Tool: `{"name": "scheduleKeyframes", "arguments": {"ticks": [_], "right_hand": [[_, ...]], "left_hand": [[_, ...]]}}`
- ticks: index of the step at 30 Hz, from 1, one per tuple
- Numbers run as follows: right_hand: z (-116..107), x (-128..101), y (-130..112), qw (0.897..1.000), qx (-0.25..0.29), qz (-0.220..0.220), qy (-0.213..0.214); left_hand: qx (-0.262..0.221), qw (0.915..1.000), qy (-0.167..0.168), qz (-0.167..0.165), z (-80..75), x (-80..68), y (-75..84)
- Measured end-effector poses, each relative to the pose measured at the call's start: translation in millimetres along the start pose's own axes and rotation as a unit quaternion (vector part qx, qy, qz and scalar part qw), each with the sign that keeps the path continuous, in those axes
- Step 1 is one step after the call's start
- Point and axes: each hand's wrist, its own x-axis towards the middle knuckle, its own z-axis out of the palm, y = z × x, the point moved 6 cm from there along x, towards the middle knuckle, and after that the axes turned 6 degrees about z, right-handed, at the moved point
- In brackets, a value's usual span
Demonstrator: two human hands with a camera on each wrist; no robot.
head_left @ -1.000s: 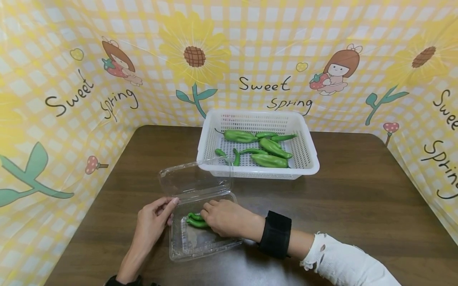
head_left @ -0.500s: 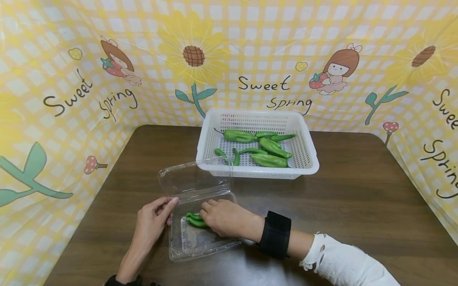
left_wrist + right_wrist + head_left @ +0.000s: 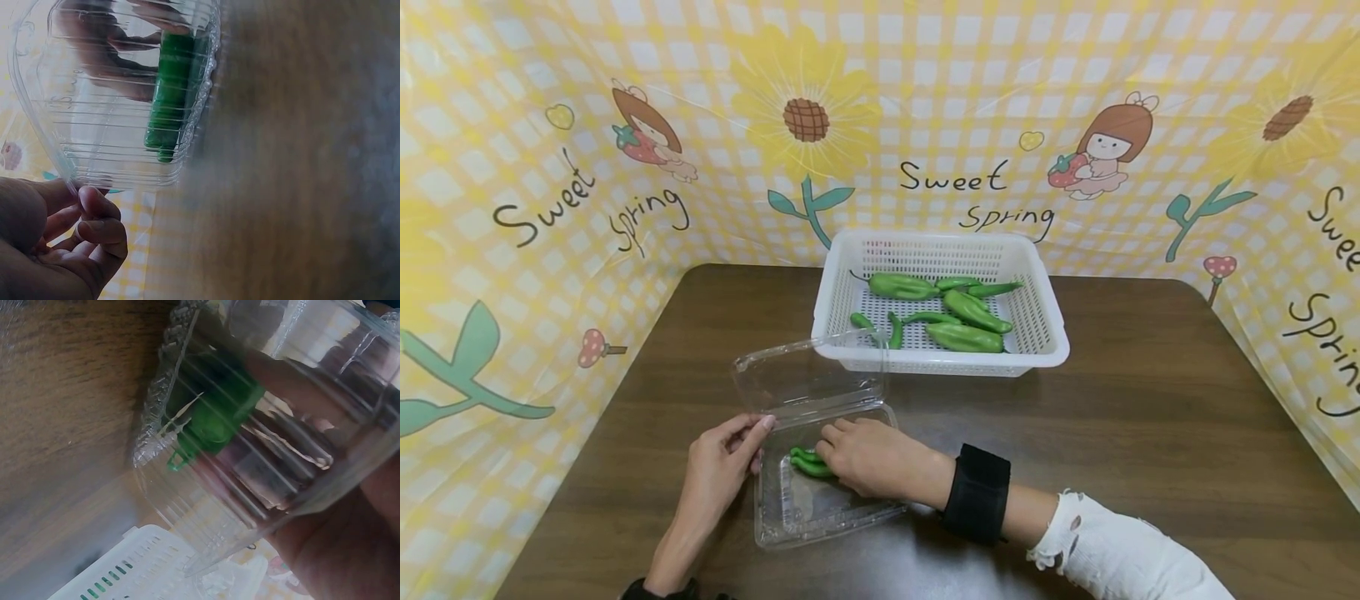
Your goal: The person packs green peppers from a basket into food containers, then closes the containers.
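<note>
A clear plastic clamshell box (image 3: 805,508) lies on the table, its lid (image 3: 808,379) raised and leaning back. My left hand (image 3: 718,462) pinches the box's left rim between thumb and fingers, as the left wrist view shows at the box corner (image 3: 74,178). Inside the box my right hand (image 3: 872,458) curls over slim green chili peppers (image 3: 811,468) on the bottom, gripping them. Its fingers hide their right ends. Through the clear wall, the right wrist view shows the fingers against the green peppers (image 3: 219,419).
Behind the box stands a white slotted plastic basket (image 3: 1052,337) with several green peppers (image 3: 964,337), large and small. The raised lid's upper edge overlaps the basket's front left corner in the head view. A yellow checked cloth (image 3: 955,100) hangs around the brown table (image 3: 1150,417).
The right hand has shifted very slightly left over the peppers. The left hand stays on the rim, and box and basket keep their places.
</note>
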Motion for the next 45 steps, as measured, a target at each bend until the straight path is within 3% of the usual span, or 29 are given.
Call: {"name": "scheduleKeyframes", "arguments": {"ticks": [16,29,45], "right_hand": [[-16,-7,5,1.0,0.014,-0.003,0.001],[-42,-28,29,0.998,0.057,0.01,0.019],[-73,-54,63,0.988,0.11,0.043,0.102]], "left_hand": [[0.001,0.9999,0.004,0.013,0.3,1.1,4.3],[0.002,0.9999,0.009,0.011,-0.1,-0.8,4.8],[0.012,0.9998,0.014,0.007,0.7,-0.3,0.8]]}}
